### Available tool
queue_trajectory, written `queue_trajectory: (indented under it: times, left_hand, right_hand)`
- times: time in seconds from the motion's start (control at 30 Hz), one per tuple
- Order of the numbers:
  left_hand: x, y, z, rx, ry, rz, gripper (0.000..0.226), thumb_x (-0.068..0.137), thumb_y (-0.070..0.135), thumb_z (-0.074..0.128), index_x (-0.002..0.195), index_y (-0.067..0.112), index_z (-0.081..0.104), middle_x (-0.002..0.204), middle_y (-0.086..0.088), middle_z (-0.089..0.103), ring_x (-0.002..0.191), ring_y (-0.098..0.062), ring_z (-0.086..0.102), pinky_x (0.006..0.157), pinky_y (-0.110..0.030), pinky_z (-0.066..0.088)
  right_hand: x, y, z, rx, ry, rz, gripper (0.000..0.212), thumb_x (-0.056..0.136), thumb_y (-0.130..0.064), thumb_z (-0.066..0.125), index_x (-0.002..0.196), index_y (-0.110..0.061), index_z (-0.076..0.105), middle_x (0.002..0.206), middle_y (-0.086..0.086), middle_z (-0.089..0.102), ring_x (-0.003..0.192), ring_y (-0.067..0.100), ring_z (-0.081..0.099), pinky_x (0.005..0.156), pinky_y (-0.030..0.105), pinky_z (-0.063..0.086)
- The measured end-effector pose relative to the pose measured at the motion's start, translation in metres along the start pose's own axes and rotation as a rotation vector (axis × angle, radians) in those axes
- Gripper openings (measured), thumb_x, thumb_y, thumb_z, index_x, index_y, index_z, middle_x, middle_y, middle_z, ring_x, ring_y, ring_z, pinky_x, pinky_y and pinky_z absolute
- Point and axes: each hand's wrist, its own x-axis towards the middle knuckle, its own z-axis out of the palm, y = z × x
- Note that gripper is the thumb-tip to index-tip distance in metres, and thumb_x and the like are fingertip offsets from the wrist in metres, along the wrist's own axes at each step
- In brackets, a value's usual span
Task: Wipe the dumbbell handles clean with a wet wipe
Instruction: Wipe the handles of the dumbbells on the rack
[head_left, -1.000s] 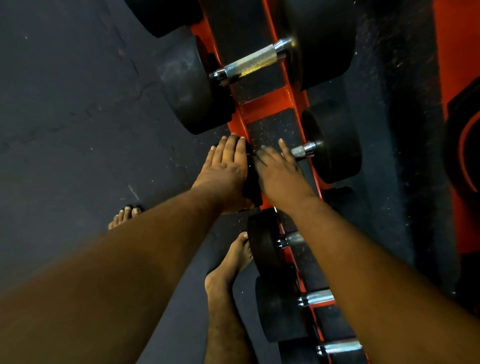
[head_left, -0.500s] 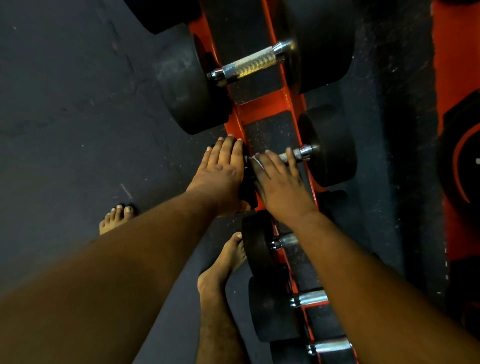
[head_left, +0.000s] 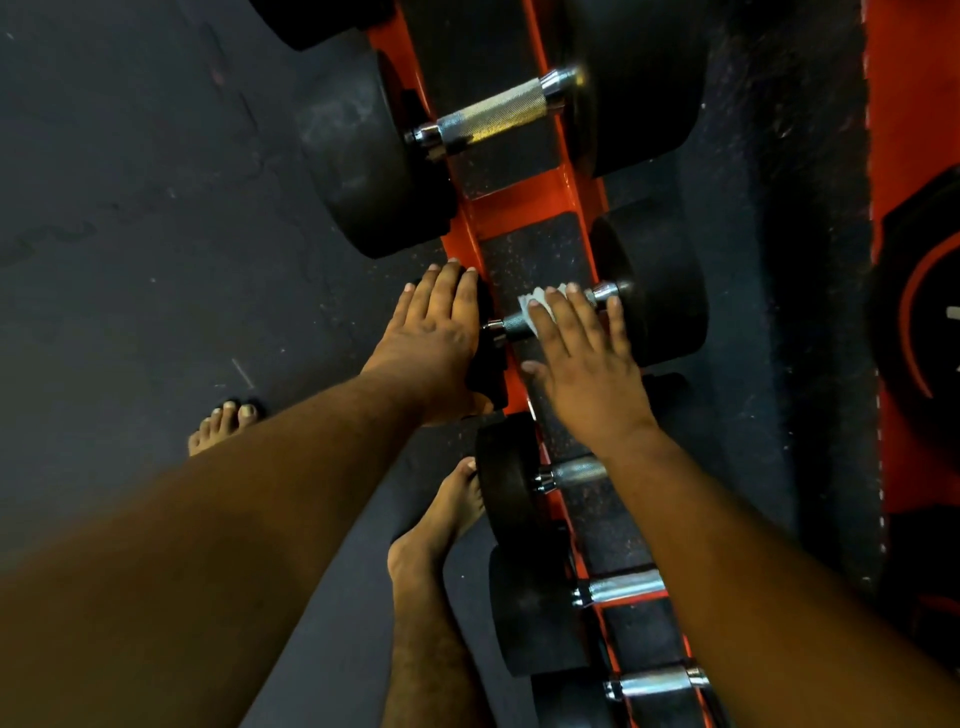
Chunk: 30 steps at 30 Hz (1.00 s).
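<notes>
— Lying across the orange rack (head_left: 524, 218), which way did the dumbbell handle (head_left: 511, 325) run?

— Its long axis went from lower left to upper right in the head view, crosswise to the rack's rails. The near black weight sat under the left hand (head_left: 436, 338); the far weight (head_left: 660, 291) pointed away to the right, toward the dark floor mat (head_left: 753, 260).

— And the hands?

— The left hand lay flat on the near weight, fingers straight and together, gripping nothing. The right hand (head_left: 587, 364) pressed a white wet wipe (head_left: 537, 306) onto the handle, its fingers (head_left: 574, 312) laid nearly straight over the bar; the wipe's edge showed past the fingertips and on the hand's left side.

— Whether the thumb curled under the bar?

— I could not tell; the thumb stuck out to the left, clear of the handle.

— What else sat on the rack?

— A larger dumbbell (head_left: 493, 117) above, its knurled handle on the same slant, and smaller dumbbells (head_left: 618, 587) below. Two bare feet (head_left: 441, 530) stood on the floor beside it.
</notes>
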Motion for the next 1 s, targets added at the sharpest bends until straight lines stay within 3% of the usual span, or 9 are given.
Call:
queue_trajectory:
  times: [0.17, 0.23, 0.3, 0.4, 0.57, 0.73, 0.8, 0.93, 1.0]
  left_hand:
    - [0.001, 0.001, -0.001, 0.01, 0.0, -0.002, 0.147, 0.065, 0.055, 0.089, 0.159, 0.01, -0.015, 0.168, -0.012, -0.016, 0.155, -0.029, -0.017, 0.127, -0.046, -0.006]
    - [0.0, 0.001, -0.002, -0.002, -0.002, -0.003, 0.147, 0.065, 0.055, 0.089, 0.159, 0.01, -0.015, 0.168, -0.012, -0.016, 0.155, -0.029, -0.017, 0.127, -0.046, -0.006]
    - [-0.001, 0.001, -0.002, -0.003, 0.003, 0.0, 0.147, 0.064, 0.055, 0.089, 0.159, 0.01, -0.015, 0.168, -0.012, -0.015, 0.155, -0.029, -0.017, 0.126, -0.046, -0.006]
    - [0.0, 0.001, -0.002, -0.002, -0.003, -0.006, 0.148, 0.064, 0.054, 0.089, 0.159, 0.009, -0.015, 0.168, -0.012, -0.015, 0.155, -0.03, -0.017, 0.127, -0.046, -0.006]
    - [-0.002, 0.003, -0.005, -0.006, -0.006, -0.004, 0.145, 0.068, 0.056, 0.087, 0.159, 0.008, -0.015, 0.168, -0.014, -0.016, 0.155, -0.03, -0.017, 0.126, -0.045, -0.008]
    - [-0.003, 0.005, -0.006, -0.002, -0.007, -0.005, 0.145, 0.067, 0.055, 0.088, 0.159, 0.007, -0.014, 0.168, -0.013, -0.015, 0.155, -0.029, -0.017, 0.125, -0.044, -0.008]
    - [-0.003, 0.004, -0.007, -0.009, -0.005, -0.008, 0.144, 0.066, 0.055, 0.087, 0.159, 0.008, -0.013, 0.169, -0.013, -0.014, 0.155, -0.029, -0.016, 0.125, -0.043, -0.009]
    - [-0.002, 0.004, -0.006, 0.001, -0.003, -0.011, 0.144, 0.066, 0.053, 0.088, 0.159, 0.008, -0.012, 0.168, -0.014, -0.014, 0.156, -0.03, -0.015, 0.124, -0.043, -0.009]
    - [-0.001, 0.004, -0.005, 0.004, -0.004, -0.009, 0.144, 0.066, 0.054, 0.088, 0.159, 0.008, -0.013, 0.168, -0.013, -0.014, 0.155, -0.03, -0.016, 0.125, -0.043, -0.008]
  right_hand:
    - [0.049, -0.001, -0.017, -0.088, -0.089, 0.031, 0.065, 0.093, -0.064, 0.043, 0.126, -0.009, 0.057, 0.118, 0.012, 0.061, 0.118, 0.03, 0.054, 0.124, 0.057, 0.008]
    - [0.033, -0.001, -0.018, -0.08, -0.021, 0.044, 0.055, 0.097, -0.042, 0.05, 0.14, -0.007, 0.047, 0.133, 0.015, 0.054, 0.132, 0.033, 0.046, 0.124, 0.056, 0.012]
    - [0.005, -0.007, -0.016, -0.06, -0.025, 0.11, 0.064, 0.098, -0.017, 0.038, 0.158, -0.006, 0.018, 0.16, 0.019, 0.027, 0.152, 0.036, 0.018, 0.125, 0.054, 0.011]
    - [-0.001, -0.018, -0.017, -0.007, -0.053, 0.198, 0.071, 0.095, -0.013, 0.026, 0.16, -0.008, -0.002, 0.168, 0.016, 0.001, 0.155, 0.032, -0.003, 0.126, 0.051, 0.004]
    - [0.014, -0.046, -0.019, 0.079, -0.079, 0.089, 0.069, 0.093, -0.013, 0.031, 0.16, -0.013, 0.017, 0.168, 0.008, 0.014, 0.156, 0.027, 0.003, 0.12, 0.058, -0.007]
    - [-0.019, -0.062, 0.006, 0.257, 0.051, 0.091, 0.061, 0.094, -0.015, 0.049, 0.154, -0.019, 0.036, 0.162, -0.002, 0.033, 0.154, 0.02, 0.016, 0.124, 0.055, 0.007]
    - [-0.037, -0.069, 0.016, 0.553, 0.076, 0.352, 0.053, 0.097, -0.014, 0.051, 0.149, -0.022, 0.047, 0.152, 0.0, 0.049, 0.147, 0.023, 0.035, 0.121, 0.047, 0.026]
    - [-0.017, -0.063, -0.004, 1.944, 0.305, 1.358, 0.039, 0.101, -0.003, 0.05, 0.139, -0.009, 0.056, 0.119, 0.014, 0.065, 0.112, 0.028, 0.061, 0.101, 0.043, 0.052]
    - [0.01, -0.044, -0.011, 2.273, 0.451, 1.405, 0.032, 0.098, 0.002, 0.049, 0.129, -0.006, 0.057, 0.11, 0.014, 0.063, 0.107, 0.026, 0.06, 0.1, 0.041, 0.051]
